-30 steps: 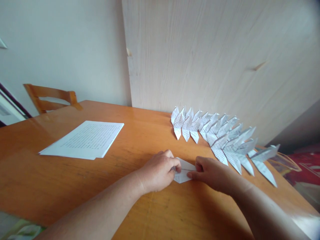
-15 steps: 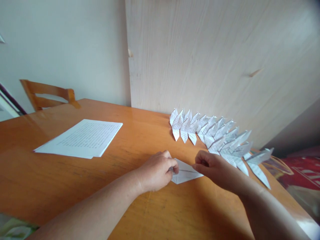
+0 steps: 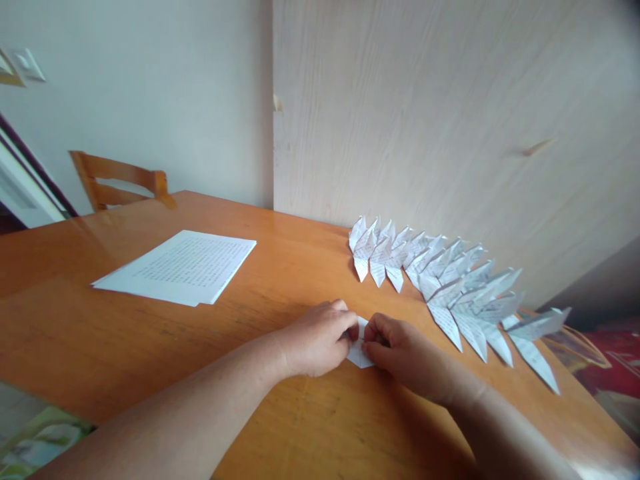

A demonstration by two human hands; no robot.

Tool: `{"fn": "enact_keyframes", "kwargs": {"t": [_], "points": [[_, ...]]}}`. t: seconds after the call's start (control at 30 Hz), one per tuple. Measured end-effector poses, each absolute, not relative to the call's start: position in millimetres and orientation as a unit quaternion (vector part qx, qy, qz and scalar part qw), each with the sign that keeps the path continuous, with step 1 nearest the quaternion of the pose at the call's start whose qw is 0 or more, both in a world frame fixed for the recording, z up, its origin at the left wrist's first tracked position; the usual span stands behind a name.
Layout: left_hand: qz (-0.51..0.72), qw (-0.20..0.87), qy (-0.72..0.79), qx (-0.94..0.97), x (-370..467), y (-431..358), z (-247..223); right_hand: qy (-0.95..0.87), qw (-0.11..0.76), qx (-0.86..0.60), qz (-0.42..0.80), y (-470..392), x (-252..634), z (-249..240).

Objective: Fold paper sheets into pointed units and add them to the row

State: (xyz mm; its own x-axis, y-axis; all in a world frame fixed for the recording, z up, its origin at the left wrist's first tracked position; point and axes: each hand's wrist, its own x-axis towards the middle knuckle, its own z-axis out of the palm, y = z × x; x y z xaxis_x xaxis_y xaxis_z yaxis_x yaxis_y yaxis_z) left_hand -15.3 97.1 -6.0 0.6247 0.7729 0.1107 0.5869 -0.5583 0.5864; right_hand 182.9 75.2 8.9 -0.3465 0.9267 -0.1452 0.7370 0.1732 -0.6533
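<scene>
A folded sheet of white paper [image 3: 359,357] lies on the wooden table [image 3: 295,427], mostly covered by my hands. My left hand [image 3: 323,339] is closed on its left side, thumb and fingers curled together at the paper. From the right, my right hand [image 3: 395,343] pinches or presses the same paper, its fingertips almost meeting the left ones. How the far part of the paper is folded stays hidden under my right hand. Beyond my hands stand several rows of folded paper pieces [image 3: 440,267] with pointed tips and printed text.
A stack of printed sheets [image 3: 185,267] lies on the left of the table. Behind the table stands a pale wooden panel [image 3: 400,100]. At the far left is a wooden chair [image 3: 123,180]. Red material [image 3: 610,360] shows past the right edge.
My right hand has moved left along the folded paper, close to my left hand, and covers more of it. The view has swung slightly left.
</scene>
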Motion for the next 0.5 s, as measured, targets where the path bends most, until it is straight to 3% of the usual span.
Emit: {"fn": "enact_keyframes", "kwargs": {"t": [0.5], "points": [[0.127,0.236,0.409,0.872,-35,96,7,-0.755,0.088,-0.564,0.323,87,180,4]]}}
